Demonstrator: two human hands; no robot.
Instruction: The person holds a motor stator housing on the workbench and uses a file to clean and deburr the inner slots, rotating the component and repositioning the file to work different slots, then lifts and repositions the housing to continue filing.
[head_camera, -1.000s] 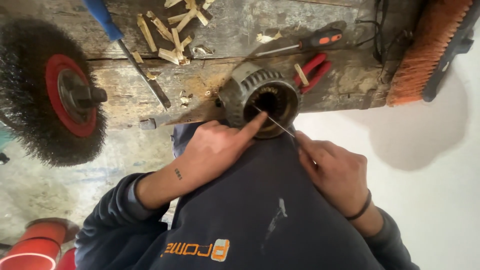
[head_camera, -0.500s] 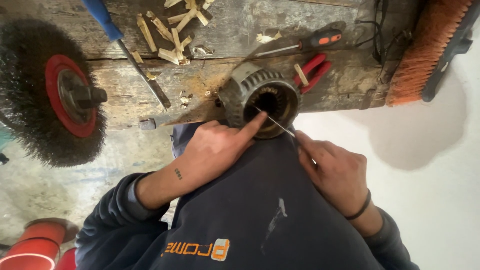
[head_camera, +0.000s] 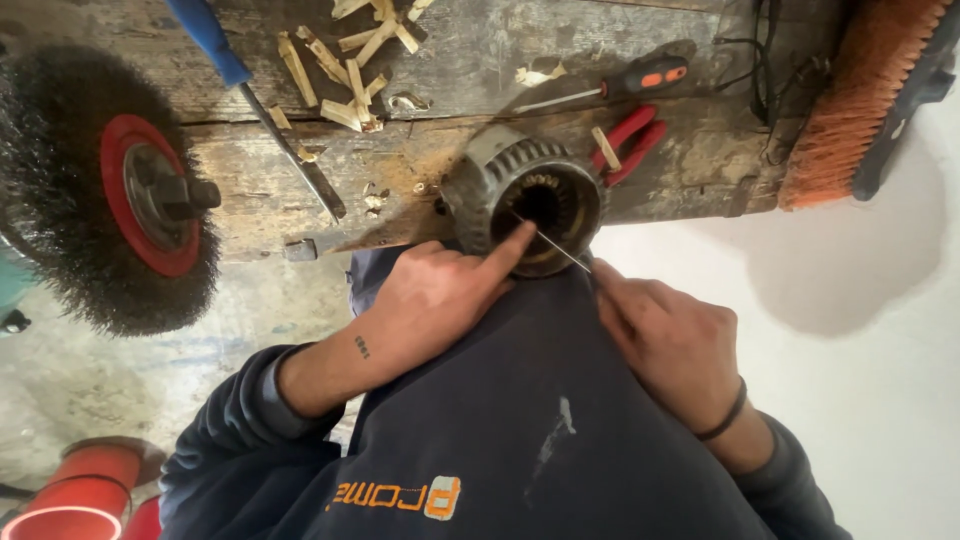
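Our left hand (head_camera: 440, 300) lay loosely curled, forefinger stretched onto rim of round ribbed motor housing (head_camera: 525, 195), gripping nothing. Our right hand (head_camera: 670, 335) pinched thin metal pick (head_camera: 560, 250), tip inside housing bore. Housing sat at edge of wooden bench (head_camera: 450, 160), against our lap, touching left forefinger. Wooden slivers (head_camera: 345, 60) already lay scattered on bench; we judged bore work unfinished.

Only one view is given, taken from a camera worn on the head. It is directed steeply downward, over the person's own chest and lap, toward the edge of the wooden surface (head_camera: 480, 70), which fills the upper part of the picture. The scene is seen from near, at arm's length. The floor is seen at both sides below the surface.
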